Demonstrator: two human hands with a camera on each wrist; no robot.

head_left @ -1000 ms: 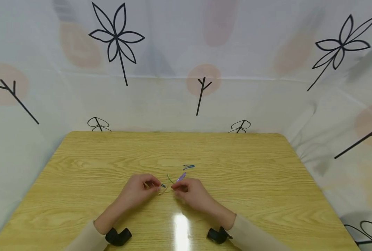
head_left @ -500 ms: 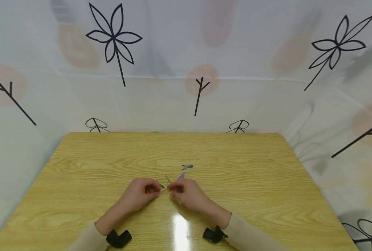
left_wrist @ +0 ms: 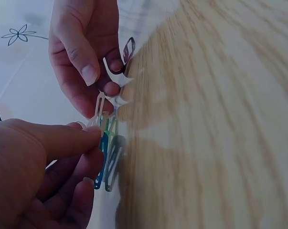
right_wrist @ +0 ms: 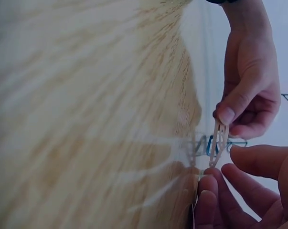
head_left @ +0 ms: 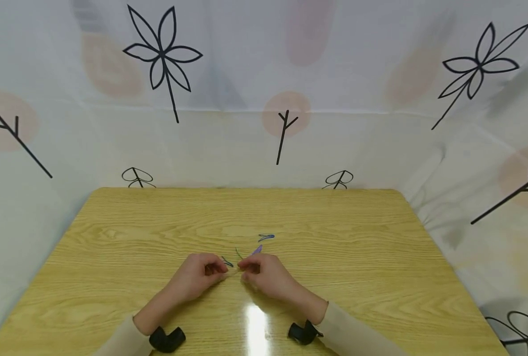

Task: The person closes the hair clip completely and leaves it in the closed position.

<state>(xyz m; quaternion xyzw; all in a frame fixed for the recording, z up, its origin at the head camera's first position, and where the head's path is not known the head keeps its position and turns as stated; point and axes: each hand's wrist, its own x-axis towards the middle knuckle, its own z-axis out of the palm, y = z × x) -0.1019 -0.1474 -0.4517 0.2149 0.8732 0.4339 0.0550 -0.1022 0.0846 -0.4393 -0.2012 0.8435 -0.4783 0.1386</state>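
My left hand [head_left: 201, 271] pinches a pale, openwork hair clip [left_wrist: 101, 103] between thumb and index finger, low over the table. Opposite it, my right hand [head_left: 266, 274] has its index fingertip right at the clip's narrow tip, the thumb standing apart in the right wrist view. The pale clip [right_wrist: 220, 140] shows its two arms spread in a narrow V there. Just beyond the left fingertips is a blue clip [head_left: 228, 262]. A green clip [head_left: 239, 253] lies between the hands, and a purple clip [head_left: 257, 249] is partly hidden behind the right hand.
Another blue clip [head_left: 266, 237] lies farther back on the wood-grain table [head_left: 335, 237]. A white cloth backdrop [head_left: 228, 143] with flower drawings stands behind the table and along its sides. Black wrist mounts [head_left: 168, 339] sit at both sleeves.
Over the second, the hands have come closer together, the right moving slightly left. The pale clip shows less between them in the head view. In the last half second both hands stay nearly still.
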